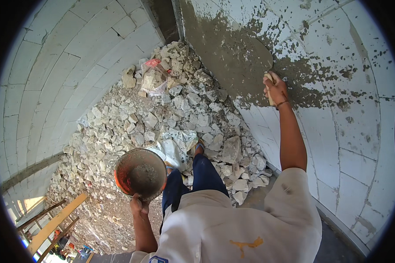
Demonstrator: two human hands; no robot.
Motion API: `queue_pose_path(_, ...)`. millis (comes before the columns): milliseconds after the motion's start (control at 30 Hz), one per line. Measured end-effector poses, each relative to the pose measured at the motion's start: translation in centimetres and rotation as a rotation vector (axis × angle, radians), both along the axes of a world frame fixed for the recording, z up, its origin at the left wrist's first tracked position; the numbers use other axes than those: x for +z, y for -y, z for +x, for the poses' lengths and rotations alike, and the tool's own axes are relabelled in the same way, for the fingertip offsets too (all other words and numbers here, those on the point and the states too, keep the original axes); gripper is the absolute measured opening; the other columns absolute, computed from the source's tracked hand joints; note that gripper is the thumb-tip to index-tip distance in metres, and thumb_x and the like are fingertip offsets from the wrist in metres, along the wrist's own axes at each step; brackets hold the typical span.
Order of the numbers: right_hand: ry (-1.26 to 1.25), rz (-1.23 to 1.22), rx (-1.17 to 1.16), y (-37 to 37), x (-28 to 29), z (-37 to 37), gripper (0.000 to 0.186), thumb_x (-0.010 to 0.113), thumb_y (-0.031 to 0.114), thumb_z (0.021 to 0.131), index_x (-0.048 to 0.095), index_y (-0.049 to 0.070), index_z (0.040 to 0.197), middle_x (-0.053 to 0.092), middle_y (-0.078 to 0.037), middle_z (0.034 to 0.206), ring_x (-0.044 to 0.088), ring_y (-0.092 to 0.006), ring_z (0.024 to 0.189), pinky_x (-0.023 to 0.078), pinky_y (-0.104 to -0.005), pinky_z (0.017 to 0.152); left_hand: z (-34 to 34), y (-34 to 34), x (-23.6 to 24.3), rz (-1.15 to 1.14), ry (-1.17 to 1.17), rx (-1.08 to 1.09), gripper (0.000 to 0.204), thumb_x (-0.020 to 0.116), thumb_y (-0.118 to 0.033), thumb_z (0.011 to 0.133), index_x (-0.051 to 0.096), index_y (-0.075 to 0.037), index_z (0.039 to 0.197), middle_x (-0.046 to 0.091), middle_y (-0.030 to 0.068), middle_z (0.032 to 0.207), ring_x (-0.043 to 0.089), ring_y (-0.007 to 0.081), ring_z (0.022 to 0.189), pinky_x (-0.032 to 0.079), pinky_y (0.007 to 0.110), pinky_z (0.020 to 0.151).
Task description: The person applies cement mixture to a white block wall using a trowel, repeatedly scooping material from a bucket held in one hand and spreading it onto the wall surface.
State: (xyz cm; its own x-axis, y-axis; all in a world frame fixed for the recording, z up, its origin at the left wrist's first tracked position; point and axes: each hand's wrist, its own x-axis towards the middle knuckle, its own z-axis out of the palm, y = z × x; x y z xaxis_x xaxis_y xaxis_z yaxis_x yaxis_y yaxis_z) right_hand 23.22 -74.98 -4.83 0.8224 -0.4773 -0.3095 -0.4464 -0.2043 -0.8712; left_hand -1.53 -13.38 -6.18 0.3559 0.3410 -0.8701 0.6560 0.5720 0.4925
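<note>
My left hand (139, 204) grips the near rim of an orange bucket (123, 175) at my left side. Its mouth faces up, its inside is coated grey, and some mortar (145, 174) lies at the bottom. Stretched out to the right, my right hand (276, 90) is closed around the pale handle of a trowel (270, 100). The trowel's blade is against the wall and blends with the grey there, so its outline is hard to make out. Wet mortar (224, 57) covers a wide patch of the white block wall (355, 131), with scattered splashes beyond it.
Broken rubble (114, 127) covers the floor under and around my feet. A white plastic sack (175, 147) lies by my feet, and a clear bag (153, 81) farther off. Another block wall (52, 74) rises on the left. Wooden planks (59, 223) stand at the lower left.
</note>
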Motion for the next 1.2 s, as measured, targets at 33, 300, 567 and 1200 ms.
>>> queue_pose_path(33,0.074,0.011,-0.071,-0.7,0.8,-2.5,0.048,0.061,0.025,0.087,0.048,0.004,0.129,0.058,-0.003,0.074,0.05,-0.0069,0.052,0.043,-0.0243,0.045,0.5,0.4,0.7,-0.022,0.06,-0.002,0.047,0.041,-0.012,0.086,0.039,0.004,0.13,0.047,0.0214,0.126,0.052,0.0371,0.112,0.05,0.054,0.089)
queue_pose_path(300,-0.625,-0.504,0.166,4.7,-15.8,-8.2,0.044,0.063,0.028,0.082,0.057,0.002,0.118,0.063,-0.013,0.084,0.063,-0.0169,0.061,0.049,-0.032,0.053,4.9,3.3,0.7,-0.035,0.028,-0.169,0.046,0.037,-0.015,0.09,0.035,0.002,0.134,0.045,0.0205,0.13,0.05,0.036,0.116,0.047,0.052,0.093)
queue_pose_path(567,-0.042,-0.187,0.006,-0.1,8.2,-3.6,0.045,0.058,0.03,0.087,0.054,0.005,0.124,0.059,-0.003,0.078,0.052,-0.009,0.053,0.044,-0.0252,0.045,3.9,2.8,-0.6,-0.07,0.073,-0.113,0.047,0.043,-0.014,0.087,0.039,0.004,0.13,0.05,0.0197,0.125,0.055,0.0345,0.108,0.051,0.049,0.089)
queue_pose_path(1200,-0.267,-0.62,0.155,1.4,11.1,-10.8,0.044,0.05,0.031,0.093,0.052,0.002,0.126,0.062,-0.014,0.083,0.06,-0.0171,0.064,0.048,-0.0303,0.059,4.3,4.1,-3.8,-0.116,-0.003,-0.102,0.048,0.04,-0.013,0.09,0.032,0.006,0.134,0.044,0.0222,0.13,0.051,0.0361,0.115,0.048,0.052,0.093)
